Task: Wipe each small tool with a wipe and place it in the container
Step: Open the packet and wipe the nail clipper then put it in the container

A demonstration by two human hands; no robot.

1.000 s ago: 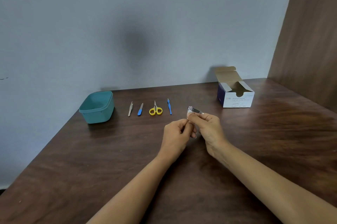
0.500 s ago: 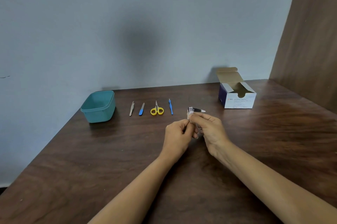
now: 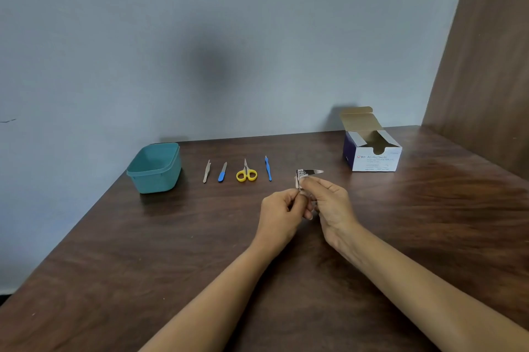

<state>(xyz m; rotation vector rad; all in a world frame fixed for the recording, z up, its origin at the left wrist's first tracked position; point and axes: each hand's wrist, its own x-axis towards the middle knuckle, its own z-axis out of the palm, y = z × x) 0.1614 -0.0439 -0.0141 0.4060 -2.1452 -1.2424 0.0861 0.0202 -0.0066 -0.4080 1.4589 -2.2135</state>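
Your left hand (image 3: pixel 282 208) and right hand (image 3: pixel 329 203) both pinch one clipper (image 3: pixel 310 172) above the tabletop (image 3: pixel 171 251), its lever level, pointing right. Four tools (image 3: pixel 246 174) lie rowed beside one tub (image 3: pixel 157 180).

A: Head view, placement?
B: Worn on the person's head, over the near edge of the table (image 3: pixel 143 265), facing forward and down.
A: Range?
B: Wide-angle. The left hand (image 3: pixel 282 214) and right hand (image 3: pixel 329 203) sit near, mid-frame; the table's far edge and the wall (image 3: pixel 114 36) lie well beyond.
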